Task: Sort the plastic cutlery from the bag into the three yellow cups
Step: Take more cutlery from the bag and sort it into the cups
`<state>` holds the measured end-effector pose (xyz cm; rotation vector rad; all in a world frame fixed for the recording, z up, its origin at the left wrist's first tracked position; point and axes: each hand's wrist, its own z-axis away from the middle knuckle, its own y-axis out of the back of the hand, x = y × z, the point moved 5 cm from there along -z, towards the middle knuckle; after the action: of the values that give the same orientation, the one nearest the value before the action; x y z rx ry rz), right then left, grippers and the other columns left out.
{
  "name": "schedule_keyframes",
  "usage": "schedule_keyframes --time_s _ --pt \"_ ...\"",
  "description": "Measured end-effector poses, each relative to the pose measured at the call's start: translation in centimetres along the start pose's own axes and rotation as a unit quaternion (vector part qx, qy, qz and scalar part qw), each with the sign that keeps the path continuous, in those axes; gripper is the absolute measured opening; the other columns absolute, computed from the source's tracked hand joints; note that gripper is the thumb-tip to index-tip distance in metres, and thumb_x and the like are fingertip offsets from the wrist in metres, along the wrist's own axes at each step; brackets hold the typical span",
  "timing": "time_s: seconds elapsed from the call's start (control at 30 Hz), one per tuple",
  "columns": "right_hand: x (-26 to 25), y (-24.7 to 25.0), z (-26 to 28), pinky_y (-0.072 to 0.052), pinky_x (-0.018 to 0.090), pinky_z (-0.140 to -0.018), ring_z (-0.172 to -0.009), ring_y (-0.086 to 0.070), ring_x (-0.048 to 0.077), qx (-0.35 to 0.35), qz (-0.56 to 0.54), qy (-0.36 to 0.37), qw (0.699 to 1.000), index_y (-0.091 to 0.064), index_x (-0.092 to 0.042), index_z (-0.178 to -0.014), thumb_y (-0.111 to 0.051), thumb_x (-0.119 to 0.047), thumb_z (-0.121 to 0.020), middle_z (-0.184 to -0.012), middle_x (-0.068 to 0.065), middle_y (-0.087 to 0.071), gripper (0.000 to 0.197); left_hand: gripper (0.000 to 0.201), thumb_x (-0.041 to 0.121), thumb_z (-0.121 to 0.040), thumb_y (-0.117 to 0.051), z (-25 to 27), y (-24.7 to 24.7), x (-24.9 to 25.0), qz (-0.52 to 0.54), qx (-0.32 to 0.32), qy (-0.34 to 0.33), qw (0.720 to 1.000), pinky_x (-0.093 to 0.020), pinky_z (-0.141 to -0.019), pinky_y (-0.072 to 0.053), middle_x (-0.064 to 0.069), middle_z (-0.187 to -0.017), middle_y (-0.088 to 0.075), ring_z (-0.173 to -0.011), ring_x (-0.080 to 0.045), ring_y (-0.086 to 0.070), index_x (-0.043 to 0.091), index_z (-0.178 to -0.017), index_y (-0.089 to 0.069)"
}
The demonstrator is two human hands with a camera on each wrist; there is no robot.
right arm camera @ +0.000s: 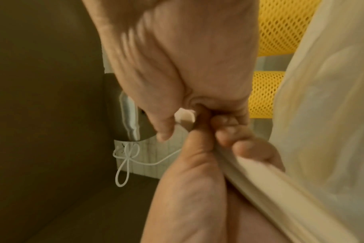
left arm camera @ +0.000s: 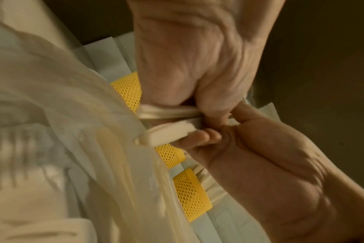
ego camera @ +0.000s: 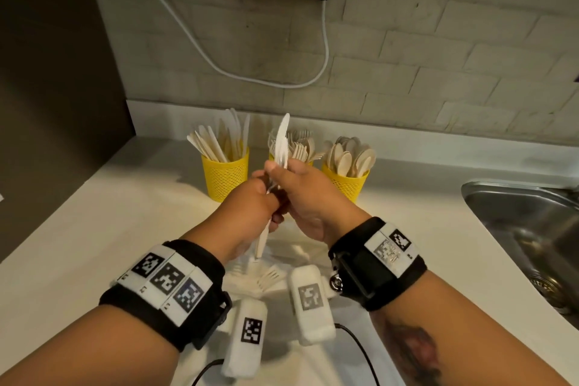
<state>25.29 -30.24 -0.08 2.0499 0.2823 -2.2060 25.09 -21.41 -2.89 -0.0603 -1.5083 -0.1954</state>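
Several white plastic knives (ego camera: 281, 147) are being held as a bundle above the counter (ego camera: 94, 229), long axis near-to-far, serrated blades pointing up and away toward the wall, handles angled down toward the bag (ego camera: 250, 279). The left hand (ego camera: 253, 213) is curling around the handle end; the right hand (ego camera: 300, 194) is pinching the bundle higher up, thumb on top. Both grips are closing tight on the knives. Three yellow mesh cups are standing just beyond: knives left (ego camera: 225, 175), forks middle (ego camera: 308, 162), spoons right (ego camera: 346, 185). A steel sink (ego camera: 517, 222) is lying far right.
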Motion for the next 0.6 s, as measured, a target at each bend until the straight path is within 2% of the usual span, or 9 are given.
schedule_keyframes --time_s 0.07,0.1,0.13,0.2,0.3,0.37,0.47,0.53,0.6 --pt "-0.3 0.1 0.1 -0.042 0.034 -0.048 -0.049 -0.047 0.025 -0.036 -0.035 0.008 0.999 -0.053 0.009 -0.113 -0.050 -0.037 -0.100 -0.086 0.022 -0.058 0.047 0.011 0.010 -0.101 -0.047 0.4 -0.2 0.0 0.058 -0.037 0.019 0.997 -0.021 -0.045 -0.037 -0.003 -0.064 -0.051 -0.047 -0.008 -0.043 0.012 -0.099 -0.058" --pt "-0.4 0.5 0.0 -0.045 0.035 -0.051 -0.052 -0.049 0.026 -0.054 -0.051 0.011 0.997 -0.054 0.008 -0.115 -0.048 -0.039 -0.100 -0.089 0.023 -0.059 0.050 0.011 0.017 -0.101 -0.049 0.6 -0.2 -0.1 0.095 -0.051 0.032 0.994 -0.019 -0.044 -0.035 -0.001 -0.062 -0.049 -0.047 -0.008 -0.041 0.014 -0.094 -0.057" --pt "-0.7 1.0 -0.1 -0.047 0.034 -0.056 -0.056 -0.051 0.026 -0.069 -0.064 0.017 0.995 -0.054 0.006 -0.117 -0.046 -0.035 -0.101 -0.093 0.024 -0.060 0.045 0.014 0.023 -0.101 -0.051 0.8 -0.1 -0.2 0.129 -0.061 0.039 0.989 -0.019 -0.043 -0.033 0.001 -0.060 -0.049 -0.047 -0.008 -0.040 0.013 -0.093 -0.056" --pt "-1.2 1.9 -0.3 -0.046 0.028 -0.064 -0.067 -0.052 0.020 -0.100 -0.073 0.037 0.992 -0.053 0.002 -0.121 -0.049 -0.013 -0.099 -0.099 0.022 -0.058 0.027 0.024 0.032 -0.099 -0.051 1.1 0.1 -0.3 0.166 -0.071 0.041 0.983 -0.018 -0.042 -0.032 0.001 -0.059 -0.051 -0.047 -0.008 -0.040 0.010 -0.093 -0.056" --pt "-1.7 2.6 -0.5 -0.046 0.025 -0.065 -0.066 -0.058 0.015 -0.126 -0.019 0.034 0.991 -0.057 0.003 -0.119 -0.050 0.011 -0.092 -0.090 0.013 -0.065 0.029 0.030 0.037 -0.098 -0.050 1.2 -0.1 -0.3 0.173 -0.074 0.034 0.982 -0.017 -0.043 -0.033 0.000 -0.061 -0.053 -0.049 -0.009 -0.042 0.008 -0.094 -0.057" --pt "-2.1 3.1 -0.7 -0.051 0.024 -0.063 -0.066 -0.064 0.014 -0.094 0.002 0.033 0.995 -0.060 0.000 -0.113 -0.054 0.013 -0.090 -0.085 0.011 -0.069 0.027 0.031 0.035 -0.099 -0.049 1.1 -0.3 -0.4 0.175 -0.066 0.029 0.982 -0.017 -0.043 -0.035 0.000 -0.062 -0.053 -0.050 -0.009 -0.043 0.007 -0.093 -0.059" --pt "-2.9 4.4 -1.3 -0.057 0.026 -0.062 -0.069 -0.070 0.015 -0.017 -0.035 0.037 0.999 -0.059 -0.003 -0.110 -0.059 0.011 -0.087 -0.082 0.008 -0.073 0.027 0.028 0.031 -0.101 -0.048 1.0 -0.3 -0.7 0.157 -0.057 0.031 0.985 -0.017 -0.044 -0.036 0.000 -0.064 -0.053 -0.051 -0.009 -0.043 0.007 -0.096 -0.062" --pt "-3.2 4.6 -1.5 -0.060 0.032 -0.070 -0.074 -0.071 0.021 0.007 -0.046 0.045 0.998 -0.054 -0.005 -0.115 -0.059 0.012 -0.087 -0.086 0.012 -0.072 0.033 0.027 0.030 -0.102 -0.047 0.9 -0.1 -0.8 0.146 -0.054 0.035 0.987 -0.017 -0.043 -0.034 0.002 -0.063 -0.050 -0.050 -0.007 -0.041 0.008 -0.096 -0.062" --pt "-3.3 4.5 -1.6 -0.061 0.039 -0.076 -0.079 -0.071 0.025 0.028 -0.038 0.062 0.997 -0.043 -0.007 -0.131 -0.058 0.013 -0.088 -0.090 0.013 -0.069 0.050 0.026 0.030 -0.102 -0.047 0.8 0.0 -0.9 0.129 -0.049 0.034 0.990 -0.017 -0.042 -0.031 0.003 -0.062 -0.048 -0.050 -0.007 -0.038 0.010 -0.094 -0.061"
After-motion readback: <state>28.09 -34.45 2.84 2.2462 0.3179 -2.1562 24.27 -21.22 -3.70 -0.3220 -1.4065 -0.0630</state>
